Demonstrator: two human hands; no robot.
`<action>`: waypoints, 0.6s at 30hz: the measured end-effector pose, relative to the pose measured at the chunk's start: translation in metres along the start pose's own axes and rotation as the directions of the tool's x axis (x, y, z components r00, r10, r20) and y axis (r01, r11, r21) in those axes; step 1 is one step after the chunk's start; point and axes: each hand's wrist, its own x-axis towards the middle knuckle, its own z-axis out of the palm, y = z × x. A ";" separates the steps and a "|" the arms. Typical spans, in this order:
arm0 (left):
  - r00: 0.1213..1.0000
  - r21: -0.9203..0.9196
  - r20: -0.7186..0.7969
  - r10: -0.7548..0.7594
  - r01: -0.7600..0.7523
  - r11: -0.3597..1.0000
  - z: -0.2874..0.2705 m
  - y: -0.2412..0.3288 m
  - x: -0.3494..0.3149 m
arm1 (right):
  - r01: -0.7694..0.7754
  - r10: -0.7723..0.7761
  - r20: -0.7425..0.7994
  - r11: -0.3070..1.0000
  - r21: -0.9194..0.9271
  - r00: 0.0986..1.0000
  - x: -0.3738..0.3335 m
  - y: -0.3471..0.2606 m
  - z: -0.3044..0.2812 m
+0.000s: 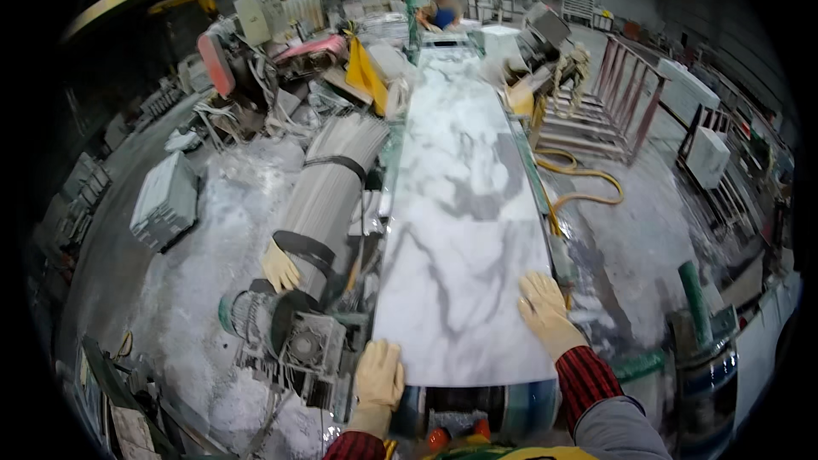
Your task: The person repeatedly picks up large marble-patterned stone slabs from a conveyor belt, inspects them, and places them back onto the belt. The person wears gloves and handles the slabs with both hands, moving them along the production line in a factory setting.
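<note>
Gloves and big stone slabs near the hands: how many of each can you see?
Gloved hands on the slab: 2, left hand and right hand
Loose glove on the machine: 1
Marble slab: 1
Total: 4

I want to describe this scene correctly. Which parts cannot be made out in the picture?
Head view:
- Underside of the marble slab: hidden by the slab itself.
- Left hand fingertips at the near edge: whether they curl under cannot be told.
- Right hand: lies flat on top; its palm is hidden.
- Far end of the slab: too small, crowded by clutter.
- Person there: blurred.
</note>
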 end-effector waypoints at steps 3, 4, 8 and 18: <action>0.999 0.007 -0.039 0.023 -0.023 1.000 -0.002 -0.002 -0.008 | 0.001 -0.002 0.046 0.999 0.033 0.999 0.020 0.010 0.009; 0.999 -0.014 0.029 -0.023 0.024 1.000 -0.001 0.000 -0.008 | -0.005 0.002 0.075 0.999 0.042 0.997 0.023 0.016 0.012; 0.998 0.015 -0.066 0.024 -0.023 1.000 -0.001 0.002 -0.012 | 0.047 -0.047 -0.014 0.998 -0.037 0.999 0.025 0.027 0.031; 0.997 0.027 -0.062 0.034 -0.033 0.999 -0.001 0.007 -0.015 | -0.075 0.077 0.043 0.995 -0.065 0.996 -0.028 -0.011 0.004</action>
